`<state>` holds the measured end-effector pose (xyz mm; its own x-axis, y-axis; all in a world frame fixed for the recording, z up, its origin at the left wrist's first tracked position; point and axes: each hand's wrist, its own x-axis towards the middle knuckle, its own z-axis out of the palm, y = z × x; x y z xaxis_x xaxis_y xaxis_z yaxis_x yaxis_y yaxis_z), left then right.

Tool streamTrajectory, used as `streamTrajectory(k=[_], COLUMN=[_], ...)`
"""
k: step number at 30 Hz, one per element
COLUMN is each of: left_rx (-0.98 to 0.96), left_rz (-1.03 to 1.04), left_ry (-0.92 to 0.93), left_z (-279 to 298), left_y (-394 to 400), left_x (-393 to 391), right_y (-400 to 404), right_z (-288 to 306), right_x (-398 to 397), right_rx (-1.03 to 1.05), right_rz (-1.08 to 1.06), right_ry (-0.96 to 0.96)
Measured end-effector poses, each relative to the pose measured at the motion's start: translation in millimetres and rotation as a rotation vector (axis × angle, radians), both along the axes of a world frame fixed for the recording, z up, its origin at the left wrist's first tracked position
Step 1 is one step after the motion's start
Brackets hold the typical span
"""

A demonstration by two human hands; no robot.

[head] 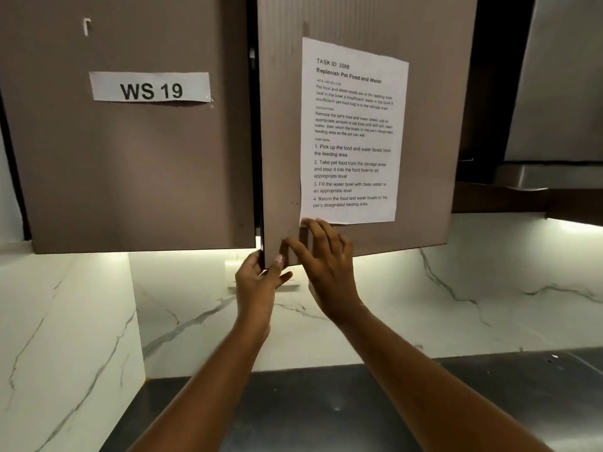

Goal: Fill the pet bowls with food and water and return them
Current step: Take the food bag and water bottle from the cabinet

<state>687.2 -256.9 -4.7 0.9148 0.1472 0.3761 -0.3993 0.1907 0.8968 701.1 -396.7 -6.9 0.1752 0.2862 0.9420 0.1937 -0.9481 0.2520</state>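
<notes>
No pet bowl, food or water is in view. Both my hands are up at a brown wall cupboard. My left hand grips the lower left corner of the right cupboard door, fingers hooked behind its edge and thumb on the front. My right hand lies flat against the front of that door, just under a taped task sheet. The door stands slightly ajar, with a dark gap beside the left door.
The left door carries a paper label reading WS 19. White marble wall runs behind, with a wall socket under the cupboard. A dark grey counter lies below. A steel hood hangs at the upper right.
</notes>
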Motion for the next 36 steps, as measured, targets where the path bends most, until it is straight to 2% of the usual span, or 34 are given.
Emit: streamTrajectory(k=[4, 11, 14, 18, 23, 26, 32, 36], left_rx=[0.041, 0.081, 0.114, 0.258, 0.491, 0.460, 0.474, 0.461], left_rz=[0.025, -0.096, -0.131, -0.221, -0.339, -0.401, -0.390, -0.411], left_ry=[-0.016, -0.119, -0.164, -0.210, -0.322, -0.347, -0.472, -0.444], left_z=[-6.8, -11.0, -12.6, -10.0, -7.8, -6.1, -1.7, -4.9], left_y=[-5.1, -14.4, -20.1, -25.6, -42.7, -63.2, -112.7, -150.1], left_x=[-28.3, -99.8, -133.7, -168.3, -203.7, -227.7, -255.1, -272.9], right_y=[12.4, 47.4, 56.6, 41.3, 20.8, -3.7, -52.5, -87.5], right_z=[0.0, 16.7, 22.2, 25.7, 22.5, 19.8, 21.9, 21.8], right_x=[-33.4, -119.6, -156.9, -199.9, -249.2, -281.4, -321.5, -343.1], right_rx=[0.167, 0.675, 0.789, 0.828, 0.926, 0.949, 0.935, 0.952], right_rz=[0.055, 0.293, 0.359, 0.278, 0.319, 0.366, 0.407, 0.406], right_ry=[0.108, 0.067, 0.067, 0.146, 0.107, 0.100, 0.114, 0.125])
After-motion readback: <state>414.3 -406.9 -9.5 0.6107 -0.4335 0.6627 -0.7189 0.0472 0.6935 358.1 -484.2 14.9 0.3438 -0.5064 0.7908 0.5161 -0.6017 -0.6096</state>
